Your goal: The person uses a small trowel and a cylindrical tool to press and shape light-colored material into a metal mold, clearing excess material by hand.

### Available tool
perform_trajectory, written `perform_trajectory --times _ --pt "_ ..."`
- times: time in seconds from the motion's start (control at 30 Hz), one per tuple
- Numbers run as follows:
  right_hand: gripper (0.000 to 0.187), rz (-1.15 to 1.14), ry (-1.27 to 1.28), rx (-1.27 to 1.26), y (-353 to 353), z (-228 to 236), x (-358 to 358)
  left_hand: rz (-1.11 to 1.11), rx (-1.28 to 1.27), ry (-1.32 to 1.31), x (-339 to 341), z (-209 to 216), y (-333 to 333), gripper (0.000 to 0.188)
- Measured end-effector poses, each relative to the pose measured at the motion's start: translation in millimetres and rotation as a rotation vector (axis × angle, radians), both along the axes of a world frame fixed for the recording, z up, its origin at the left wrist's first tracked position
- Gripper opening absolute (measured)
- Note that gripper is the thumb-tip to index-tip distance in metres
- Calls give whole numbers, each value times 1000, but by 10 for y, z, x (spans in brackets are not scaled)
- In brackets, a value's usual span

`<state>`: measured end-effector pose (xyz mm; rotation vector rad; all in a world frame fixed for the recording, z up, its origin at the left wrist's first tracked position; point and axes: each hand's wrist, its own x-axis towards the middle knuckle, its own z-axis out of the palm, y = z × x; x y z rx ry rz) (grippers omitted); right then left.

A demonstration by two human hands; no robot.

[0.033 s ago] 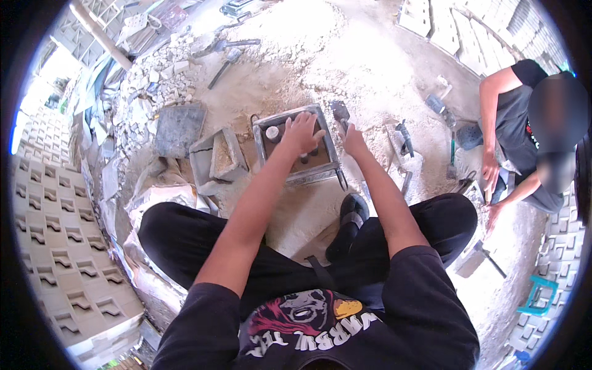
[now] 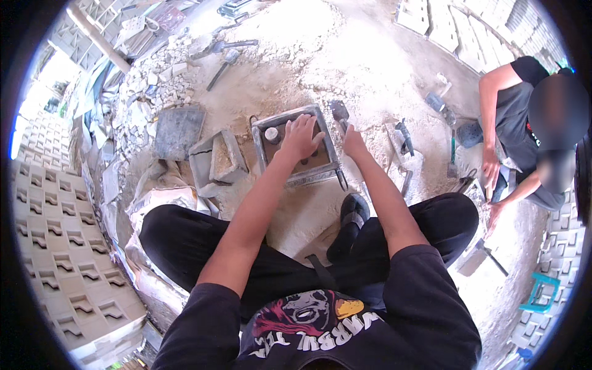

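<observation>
The left hand [image 2: 300, 137] is lying flat, fingers spread, pressing inside the square metal mould [image 2: 295, 147], which is sitting on the sandy ground [image 2: 345, 55] ahead of the person's knees. The right hand [image 2: 354, 142] is resting at the mould's right edge beside a trowel [image 2: 340, 113]; its grip cannot be determined

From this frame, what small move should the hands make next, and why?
Probably press the left hand flatter into the square metal mould: it already lies spread inside the frame on the sandy fill, while the right hand rests at the frame's right edge beside a trowel, seemingly steadying it.
</observation>
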<state>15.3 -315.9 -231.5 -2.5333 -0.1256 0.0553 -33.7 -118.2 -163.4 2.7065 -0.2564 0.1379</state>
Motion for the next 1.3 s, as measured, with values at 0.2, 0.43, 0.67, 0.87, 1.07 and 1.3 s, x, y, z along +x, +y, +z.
perform_trajectory --times 0.2,0.43,0.67,0.87,1.07,1.3 --pt "30 54 238 -427 -45 -113 -56 -29 68 -113 -79 -448 159 54" --pt "39 -86 150 -316 -69 -31 148 180 135 -46 -17 -524 624 60" --pt "52 -141 188 -279 -239 -496 241 187 171 -37 -146 -622 863 67" --pt "47 -94 -3 -120 -432 -646 557 185 81 -40 -100 -574 811 66" --pt "39 -165 17 -147 -481 -577 811 205 99 -30 -145 -577 867 65" --pt "37 167 137 -23 -15 -558 1171 197 66 -47 -115 -509 835 64"
